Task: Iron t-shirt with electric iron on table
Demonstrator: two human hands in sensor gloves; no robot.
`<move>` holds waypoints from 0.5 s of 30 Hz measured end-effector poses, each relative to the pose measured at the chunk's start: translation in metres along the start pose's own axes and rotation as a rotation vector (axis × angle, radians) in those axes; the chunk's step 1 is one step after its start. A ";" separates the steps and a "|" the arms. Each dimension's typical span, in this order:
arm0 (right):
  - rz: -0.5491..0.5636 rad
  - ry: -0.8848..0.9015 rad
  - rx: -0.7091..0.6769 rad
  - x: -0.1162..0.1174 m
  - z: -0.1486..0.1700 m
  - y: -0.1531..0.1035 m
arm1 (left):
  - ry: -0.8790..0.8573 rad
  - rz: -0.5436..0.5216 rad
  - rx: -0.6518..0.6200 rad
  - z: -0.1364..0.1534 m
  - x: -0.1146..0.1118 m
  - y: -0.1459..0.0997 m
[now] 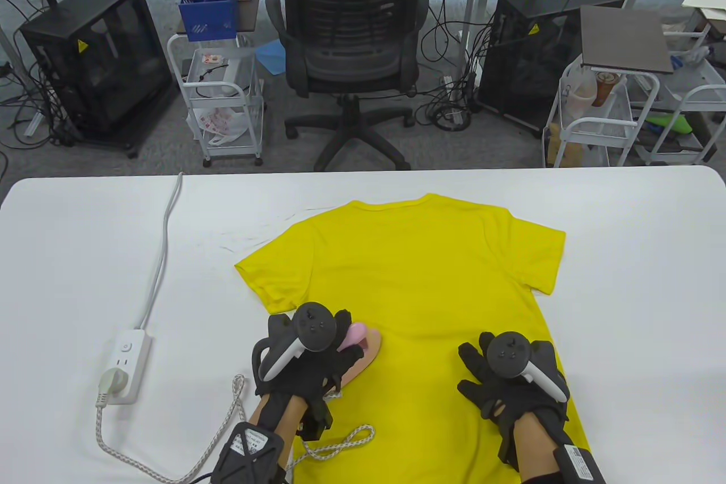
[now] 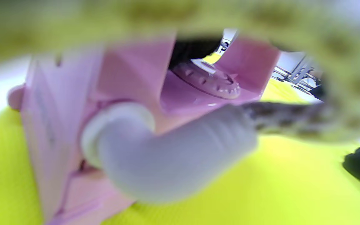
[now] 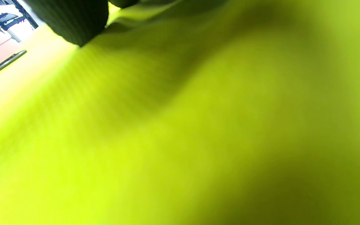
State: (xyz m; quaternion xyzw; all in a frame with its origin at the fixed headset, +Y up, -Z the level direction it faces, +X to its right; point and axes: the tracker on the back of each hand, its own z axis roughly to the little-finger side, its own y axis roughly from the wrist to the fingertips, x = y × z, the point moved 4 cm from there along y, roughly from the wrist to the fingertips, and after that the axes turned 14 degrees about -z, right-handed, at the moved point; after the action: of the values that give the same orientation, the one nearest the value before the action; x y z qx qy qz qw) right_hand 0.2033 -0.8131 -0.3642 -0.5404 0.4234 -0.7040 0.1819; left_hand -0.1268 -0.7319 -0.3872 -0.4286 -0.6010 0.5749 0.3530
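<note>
White surface (image 1: 624,257) lies bare right of and beyond the t-shirt (image 1: 431,280). On the left, the power strip (image 1: 126,360) and its cable (image 1: 161,245) run lengthwise; the iron's cord (image 1: 227,421) loops near the front edge.

Black sensor gloves, dark-and-white trackers strapped on, bare forearms.

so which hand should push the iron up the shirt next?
Left. The left hand already grips the pink iron on the yellow t-shirt; the right hand lies flat, holding the fabric down.
</note>
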 end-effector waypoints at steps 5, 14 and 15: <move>0.020 0.009 0.013 -0.003 0.002 -0.001 | -0.038 0.164 -0.224 -0.042 -0.022 -0.010; 0.043 0.022 0.010 -0.005 0.006 -0.003 | 0.086 0.159 -0.370 -0.085 -0.034 -0.031; 0.037 0.021 0.011 -0.004 0.006 -0.003 | 0.098 0.126 -0.336 -0.079 -0.031 -0.028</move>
State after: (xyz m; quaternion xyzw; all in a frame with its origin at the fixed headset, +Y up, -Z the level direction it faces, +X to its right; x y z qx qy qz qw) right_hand 0.2106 -0.8107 -0.3645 -0.5241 0.4314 -0.7084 0.1934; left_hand -0.0452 -0.7284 -0.3504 -0.5457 -0.6428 0.4657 0.2685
